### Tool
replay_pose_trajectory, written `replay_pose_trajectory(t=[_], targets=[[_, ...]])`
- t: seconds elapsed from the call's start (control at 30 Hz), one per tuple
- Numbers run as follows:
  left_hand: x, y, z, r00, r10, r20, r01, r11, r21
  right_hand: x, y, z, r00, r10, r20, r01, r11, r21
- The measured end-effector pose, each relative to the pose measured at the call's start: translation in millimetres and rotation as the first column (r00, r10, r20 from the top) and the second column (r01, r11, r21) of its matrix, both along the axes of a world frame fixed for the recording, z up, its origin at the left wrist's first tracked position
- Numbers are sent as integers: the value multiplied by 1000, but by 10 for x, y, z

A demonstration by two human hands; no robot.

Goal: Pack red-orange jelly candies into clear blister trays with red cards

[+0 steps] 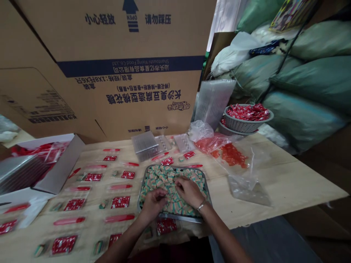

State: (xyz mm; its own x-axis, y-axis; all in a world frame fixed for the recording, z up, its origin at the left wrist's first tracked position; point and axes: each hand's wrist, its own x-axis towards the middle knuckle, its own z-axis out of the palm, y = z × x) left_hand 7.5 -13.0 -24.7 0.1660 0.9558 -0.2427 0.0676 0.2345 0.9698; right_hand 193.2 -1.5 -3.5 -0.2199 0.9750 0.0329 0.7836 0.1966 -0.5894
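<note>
A metal tray (173, 218) near the table's front edge is heaped with several small wrapped candies (164, 175) in green, orange and white. Both of my hands rest in the heap. My left hand (153, 203) is curled, fingers pinched down among the candies at the tray's front left. My right hand (189, 190) lies over the middle of the pile with fingers bent, pressing on candies. A bracelet circles my right wrist. What each hand grips is hidden among the candies.
Clear trays filled with red packets (120, 201) and red sticks lie in rows on the left. A white box (59, 166) sits far left. Clear empty trays (145, 145), a bag of red candies (231, 155) and a basket (246, 118) stand behind. Large cardboard box (109, 65) at back.
</note>
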Motion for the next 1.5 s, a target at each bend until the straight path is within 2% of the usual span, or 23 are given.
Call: replay_pose_trajectory(t=[0.17, 0.3, 0.37, 0.43, 0.5, 0.6, 0.7, 0.83, 0.93, 1.0, 1.1, 1.2, 1.3, 1.43, 1.5], targets=[[-11, -1, 24, 1000, 0, 27, 2, 998, -59, -31, 73, 61, 994, -100, -34, 103, 990, 100], [-2, 2, 43, 998, 16, 60, -11, 997, -79, -227, 170, 74, 988, 147, 46, -151, 983, 101], [-1, 3, 45, 997, 26, 74, -19, 995, -93, -278, 180, 64, 978, 196, 70, -203, 973, 109], [-2, -1, 46, 995, 37, 89, -27, 994, -109, -282, 137, 55, 988, 152, 16, -153, 978, 140], [5, -10, 52, 989, 76, 124, -60, 990, -131, -271, 45, 52, 986, 82, -147, -61, 988, 139], [29, -20, 77, 969, 167, 182, -143, 980, -137, -288, -121, 57, 913, 33, -406, -17, 999, 43], [54, -15, 125, 957, 204, 207, -180, 975, -127, -355, -230, 65, 906, 3, -423, 21, 998, 52], [62, -11, 212, 927, 257, 272, -230, 965, -129, -469, -264, 46, 893, -105, -438, 166, 981, 104], [60, -24, 244, 923, 237, 302, -234, 971, -46, -568, -260, -6, 788, -202, -581, 260, 966, 16], [58, -33, 235, 921, 247, 302, -255, 967, -15, -631, -254, -44, 702, -256, -665, 279, 957, -73], [50, -43, 197, 916, 270, 296, -293, 956, 34, -692, -257, -78, 649, -277, -708, 289, 951, -108], [29, -55, 143, 913, 264, 311, -302, 950, 83, -687, -275, -112, 672, -242, -700, 279, 958, -64], [6, -79, 45, 908, 261, 327, -300, 951, 74, -644, -247, -219, 704, -197, -682, 224, 973, -50], [-58, -69, -78, 931, 263, 254, -307, 939, 153, -649, -110, -407, 705, -164, -690, 119, 986, -113], [-203, 24, -38, 951, 256, 175, -287, 940, 186, -641, -55, -451, 698, -163, -698, 63, 984, -167]])
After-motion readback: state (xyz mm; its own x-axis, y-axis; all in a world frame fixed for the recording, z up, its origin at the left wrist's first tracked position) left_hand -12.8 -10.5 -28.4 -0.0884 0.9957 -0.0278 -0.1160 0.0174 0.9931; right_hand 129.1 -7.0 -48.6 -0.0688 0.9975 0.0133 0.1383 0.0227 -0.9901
